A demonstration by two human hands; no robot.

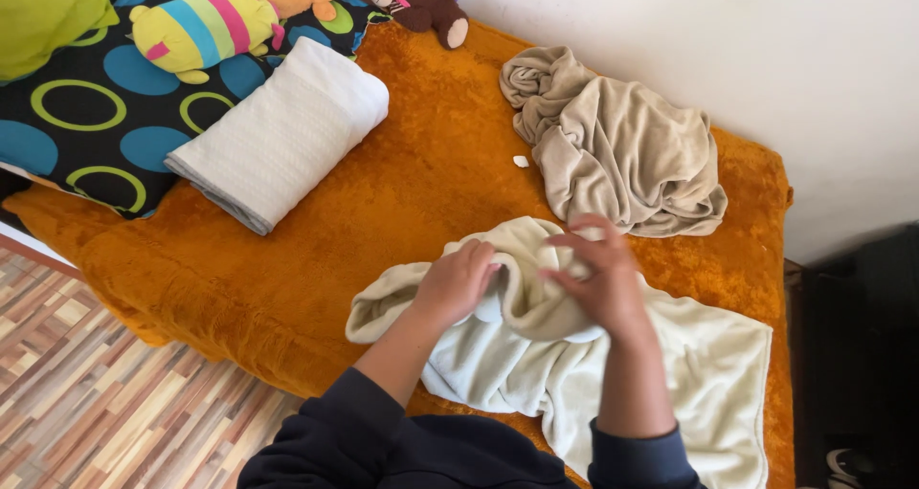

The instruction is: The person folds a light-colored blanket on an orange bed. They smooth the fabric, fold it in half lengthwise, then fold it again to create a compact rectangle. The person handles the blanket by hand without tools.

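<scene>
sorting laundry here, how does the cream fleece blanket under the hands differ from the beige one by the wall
The cream fleece blanket is paler, partly spread flat, and gripped by both hands. The beige fleece blanket is darker, crumpled in a heap, and untouched. Both are soft fleece lying on the orange furry bedcover.

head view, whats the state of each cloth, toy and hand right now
cream towel: partly bunched, both hands gripping its upper fold
beige blanket: crumpled in a heap, untouched
white blanket: neatly folded, lying by the pillow
striped toy: lying on the circle-print pillow
left hand: closed on towel
right hand: closed on towel
</scene>
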